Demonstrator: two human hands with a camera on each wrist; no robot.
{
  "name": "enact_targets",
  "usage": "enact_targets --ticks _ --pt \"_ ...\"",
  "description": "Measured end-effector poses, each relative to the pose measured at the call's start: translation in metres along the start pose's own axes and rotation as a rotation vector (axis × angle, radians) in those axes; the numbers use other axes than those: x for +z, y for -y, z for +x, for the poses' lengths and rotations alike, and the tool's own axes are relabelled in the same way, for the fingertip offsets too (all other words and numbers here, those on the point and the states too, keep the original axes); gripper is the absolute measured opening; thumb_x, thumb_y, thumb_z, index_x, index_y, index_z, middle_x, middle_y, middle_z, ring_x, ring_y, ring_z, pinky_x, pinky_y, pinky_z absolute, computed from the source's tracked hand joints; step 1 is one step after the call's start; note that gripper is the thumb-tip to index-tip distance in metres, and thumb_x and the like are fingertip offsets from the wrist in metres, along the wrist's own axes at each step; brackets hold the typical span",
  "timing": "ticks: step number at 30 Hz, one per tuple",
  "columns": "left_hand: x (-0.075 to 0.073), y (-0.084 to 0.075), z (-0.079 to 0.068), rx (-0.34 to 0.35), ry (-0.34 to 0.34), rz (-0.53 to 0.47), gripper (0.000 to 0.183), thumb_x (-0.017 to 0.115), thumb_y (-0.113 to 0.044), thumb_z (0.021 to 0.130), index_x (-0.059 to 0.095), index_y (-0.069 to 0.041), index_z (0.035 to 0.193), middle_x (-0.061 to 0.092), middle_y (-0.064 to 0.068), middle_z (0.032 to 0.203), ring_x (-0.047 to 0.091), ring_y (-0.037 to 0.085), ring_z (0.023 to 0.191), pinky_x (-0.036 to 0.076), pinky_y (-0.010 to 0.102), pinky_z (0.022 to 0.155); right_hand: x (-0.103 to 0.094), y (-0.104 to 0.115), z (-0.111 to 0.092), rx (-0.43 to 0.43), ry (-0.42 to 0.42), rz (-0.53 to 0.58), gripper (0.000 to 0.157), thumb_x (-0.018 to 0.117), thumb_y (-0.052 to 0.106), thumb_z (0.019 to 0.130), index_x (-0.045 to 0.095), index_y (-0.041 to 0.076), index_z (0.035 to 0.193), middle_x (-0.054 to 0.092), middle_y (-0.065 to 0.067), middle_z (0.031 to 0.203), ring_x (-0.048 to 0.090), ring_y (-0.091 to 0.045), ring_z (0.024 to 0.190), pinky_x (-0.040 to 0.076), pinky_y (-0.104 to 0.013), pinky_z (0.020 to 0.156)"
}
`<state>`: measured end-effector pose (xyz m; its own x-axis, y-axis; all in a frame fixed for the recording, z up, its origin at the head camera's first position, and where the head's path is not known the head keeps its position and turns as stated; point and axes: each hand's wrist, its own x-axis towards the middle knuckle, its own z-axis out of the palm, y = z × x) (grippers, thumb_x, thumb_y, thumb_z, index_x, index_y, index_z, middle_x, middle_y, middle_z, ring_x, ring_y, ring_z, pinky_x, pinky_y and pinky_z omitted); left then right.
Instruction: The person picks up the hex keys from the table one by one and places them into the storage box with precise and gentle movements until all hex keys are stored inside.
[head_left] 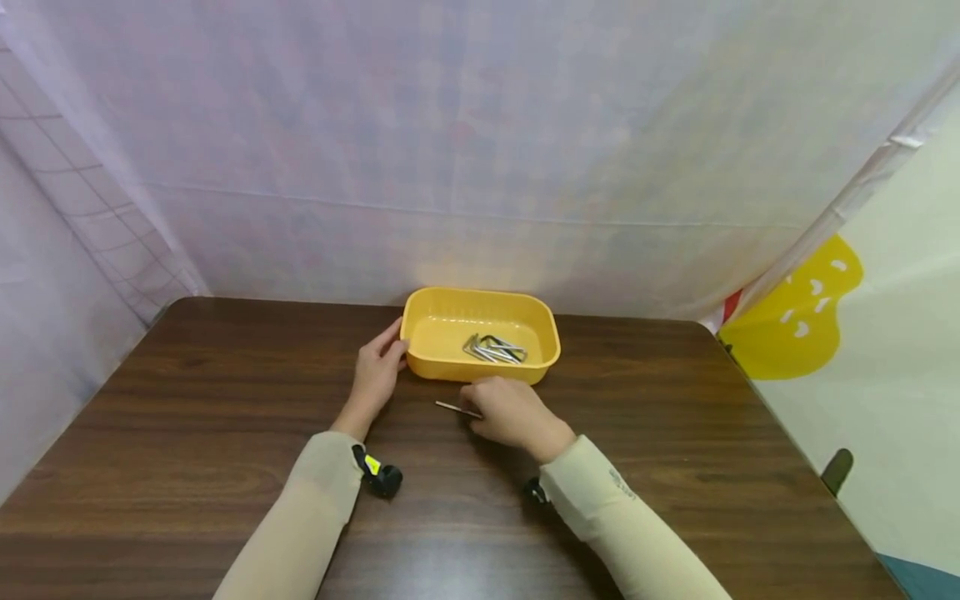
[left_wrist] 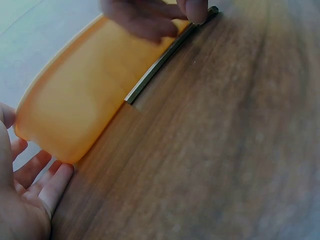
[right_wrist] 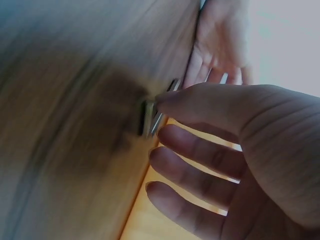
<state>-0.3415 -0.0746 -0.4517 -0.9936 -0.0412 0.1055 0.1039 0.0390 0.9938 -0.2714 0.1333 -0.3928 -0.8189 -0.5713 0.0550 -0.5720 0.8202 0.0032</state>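
Observation:
A yellow plastic basin stands at the back of the table, with several silver and black hex keys lying inside toward its right. My left hand holds the basin's left end, its thumb near the rim and its fingers against the outer wall and lower edge. In front of the basin, my right hand pinches a metal hex key between thumb and forefinger. The key's long arm points left, close to the tabletop. In the right wrist view, its short bent end shows by the thumb tip; the other fingers are loosely bent.
The dark wood-grain table has rounded back corners. A pale curtain hangs right behind the basin. On the right, a white cloth with a yellow printed shape hangs along the table's edge.

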Motion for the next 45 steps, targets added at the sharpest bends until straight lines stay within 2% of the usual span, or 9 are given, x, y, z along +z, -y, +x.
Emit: enact_targets --ticks 5,10,13,19,27,31,38,41,45 --pt "-0.001 0.001 0.0 0.004 -0.004 -0.017 0.048 0.053 -0.019 0.102 0.05 -0.017 0.15 0.049 0.007 0.156 0.056 0.025 0.133 0.056 0.039 0.103 -0.003 0.012 0.01 0.009 0.083 -0.002 0.023 0.081 0.008 0.079 0.068 0.013 0.098 0.065 0.001 0.089 0.061 -0.016 0.078 0.054 -0.034 0.063" --pt "-0.001 0.001 0.0 0.004 -0.005 -0.022 0.048 0.052 -0.018 0.102 0.051 -0.017 0.15 0.049 0.007 0.156 0.056 0.024 0.132 0.057 0.039 0.103 -0.004 0.018 0.019 0.025 0.158 -0.007 0.028 0.08 0.007 0.081 0.068 0.012 0.106 0.067 -0.002 0.098 0.064 -0.017 0.085 0.058 -0.036 0.071" --pt "0.0 0.0 0.0 0.006 -0.002 -0.023 0.048 0.053 -0.019 0.102 0.051 -0.018 0.15 0.049 0.006 0.156 0.057 0.022 0.132 0.057 0.034 0.101 -0.003 0.019 0.023 0.018 0.163 -0.014 0.027 0.078 0.003 0.082 0.068 0.013 0.105 0.068 -0.003 0.1 0.066 -0.019 0.089 0.06 -0.038 0.074" --pt "0.0 -0.001 -0.001 0.016 0.011 -0.031 0.048 0.052 -0.019 0.102 0.05 -0.017 0.151 0.049 0.007 0.156 0.056 0.023 0.133 0.058 0.033 0.101 0.003 0.018 0.029 0.006 0.145 -0.001 0.023 0.076 0.0 0.081 0.066 0.015 0.096 0.068 -0.002 0.095 0.067 -0.019 0.087 0.06 -0.037 0.073" --pt "0.0 0.0 0.0 0.01 0.004 -0.015 0.048 0.052 -0.019 0.102 0.05 -0.018 0.15 0.05 0.006 0.155 0.057 0.022 0.132 0.058 0.035 0.102 0.006 0.016 0.035 0.012 0.185 0.022 0.025 0.077 0.001 0.078 0.061 0.017 0.088 0.058 0.005 0.08 0.054 -0.013 0.072 0.046 -0.028 0.06" --pt "-0.001 0.0 0.001 0.01 -0.001 -0.016 0.048 0.051 -0.018 0.102 0.051 -0.018 0.15 0.05 0.006 0.155 0.056 0.023 0.132 0.056 0.04 0.104 0.001 0.013 0.038 0.002 0.244 0.032 0.025 0.078 0.002 0.078 0.062 0.018 0.089 0.055 0.006 0.078 0.052 -0.012 0.072 0.043 -0.025 0.059" --pt "-0.001 -0.002 0.0 -0.005 0.004 -0.047 0.048 0.052 -0.018 0.103 0.05 -0.017 0.151 0.048 0.007 0.156 0.055 0.024 0.132 0.054 0.044 0.107 -0.009 0.006 0.037 -0.051 0.306 0.088 0.028 0.079 0.002 0.078 0.066 0.02 0.094 0.061 0.007 0.083 0.056 -0.01 0.075 0.049 -0.023 0.065" --pt "-0.001 -0.002 0.0 -0.01 0.01 -0.052 0.048 0.052 -0.019 0.103 0.048 -0.017 0.151 0.047 0.007 0.157 0.054 0.024 0.133 0.053 0.043 0.108 -0.018 0.002 0.032 -0.097 0.3 0.137 0.028 0.077 -0.001 0.076 0.066 0.019 0.093 0.062 0.005 0.082 0.055 -0.01 0.074 0.048 -0.023 0.064" --pt "0.0 -0.001 0.0 -0.002 0.004 -0.04 0.048 0.052 -0.018 0.103 0.049 -0.016 0.151 0.048 0.008 0.156 0.055 0.024 0.133 0.054 0.043 0.107 -0.035 -0.006 0.029 -0.142 0.249 0.132 0.029 0.074 -0.003 0.074 0.065 0.019 0.092 0.062 0.004 0.08 0.055 -0.011 0.074 0.047 -0.026 0.065"
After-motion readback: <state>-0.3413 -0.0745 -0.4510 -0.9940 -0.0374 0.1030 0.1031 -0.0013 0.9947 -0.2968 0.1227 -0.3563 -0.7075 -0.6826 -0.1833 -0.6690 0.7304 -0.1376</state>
